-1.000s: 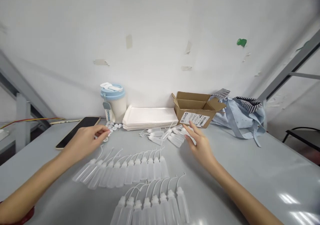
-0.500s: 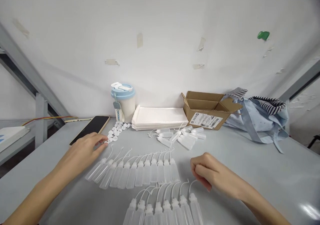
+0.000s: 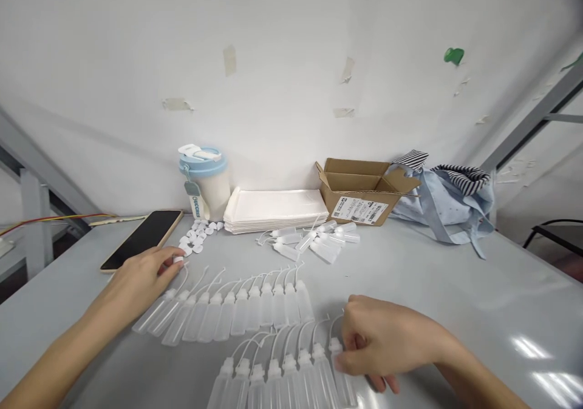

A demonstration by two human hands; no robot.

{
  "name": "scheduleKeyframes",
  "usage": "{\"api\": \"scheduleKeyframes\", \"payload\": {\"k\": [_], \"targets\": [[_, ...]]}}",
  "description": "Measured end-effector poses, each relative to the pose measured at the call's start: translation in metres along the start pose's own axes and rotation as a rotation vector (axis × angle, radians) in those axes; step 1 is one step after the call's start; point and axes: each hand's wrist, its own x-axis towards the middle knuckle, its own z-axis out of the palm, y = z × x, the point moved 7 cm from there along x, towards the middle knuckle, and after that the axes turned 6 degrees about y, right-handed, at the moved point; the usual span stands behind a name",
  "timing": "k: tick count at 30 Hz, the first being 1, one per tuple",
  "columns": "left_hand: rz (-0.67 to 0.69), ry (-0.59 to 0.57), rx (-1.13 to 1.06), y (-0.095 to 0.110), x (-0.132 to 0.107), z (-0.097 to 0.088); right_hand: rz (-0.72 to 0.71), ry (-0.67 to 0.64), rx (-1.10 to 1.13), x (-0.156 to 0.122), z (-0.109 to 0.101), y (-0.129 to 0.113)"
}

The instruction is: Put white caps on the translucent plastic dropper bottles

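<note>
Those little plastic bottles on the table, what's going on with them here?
The person's left hand is at a small white cap, near more white caps; how firmly it's held isn't clear. The right hand is at the rightmost translucent bottle of the front row. A second row lies behind, and loose bottles lie near the cardboard box.

Left hand [image 3: 144,273] pinches, palm down; right hand [image 3: 392,335] curls inward.
</note>
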Motion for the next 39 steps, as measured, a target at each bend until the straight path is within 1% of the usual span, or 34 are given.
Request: {"api": "scheduleKeyframes", "payload": {"k": [5, 9, 12, 16, 17, 19, 21, 23, 24, 26, 28, 30, 32, 36, 39], "targets": [[0.0, 0.002, 0.009, -0.002, 0.003, 0.005, 0.041, 0.008, -0.009, 0.001, -0.002, 0.004], [-0.019, 0.092, -0.003, -0.003, 0.003, 0.003, 0.033, 0.077, 0.005, 0.0, -0.008, 0.005], [-0.032, 0.136, -0.033, -0.001, 0.001, -0.003, 0.037, 0.131, -0.011, 0.001, -0.012, 0.007], [-0.087, 0.107, -0.111, 0.006, -0.003, -0.017, 0.03, 0.199, -0.019, 0.002, -0.021, 0.008], [-0.114, 0.122, -0.142, 0.008, -0.004, -0.021, 0.021, 0.218, -0.011, 0.002, -0.024, 0.007], [-0.167, 0.144, -0.221, 0.013, -0.007, -0.028, -0.014, 0.285, 0.021, 0.001, -0.031, 0.005], [-0.218, 0.135, -0.344, 0.021, -0.012, -0.029, -0.079, 0.392, 0.064, -0.001, -0.041, -0.001], [-0.23, 0.148, -0.478, 0.034, -0.019, -0.028, -0.154, 0.503, 0.122, -0.004, -0.049, -0.007], [-0.215, 0.123, -0.539, 0.043, -0.024, -0.025, -0.193, 0.548, 0.15, -0.006, -0.051, -0.01], [-0.167, 0.039, -0.622, 0.064, -0.035, -0.018, -0.267, 0.592, 0.212, -0.006, -0.051, -0.015], [-0.084, -0.054, -0.687, 0.088, -0.048, -0.012, -0.337, 0.58, 0.295, -0.004, -0.045, -0.02], [-0.011, -0.127, -0.689, 0.107, -0.06, -0.008, -0.394, 0.524, 0.401, 0.0, -0.037, -0.024], [0.043, -0.185, -0.721, 0.123, -0.069, -0.006, -0.436, 0.458, 0.505, 0.003, -0.03, -0.029], [0.13, -0.242, -0.788, 0.138, -0.075, -0.006, -0.43, 0.329, 0.706, 0.006, -0.017, -0.035], [0.168, -0.276, -0.813, 0.143, -0.075, -0.004, -0.416, 0.157, 0.833, 0.008, -0.002, -0.041]]}}
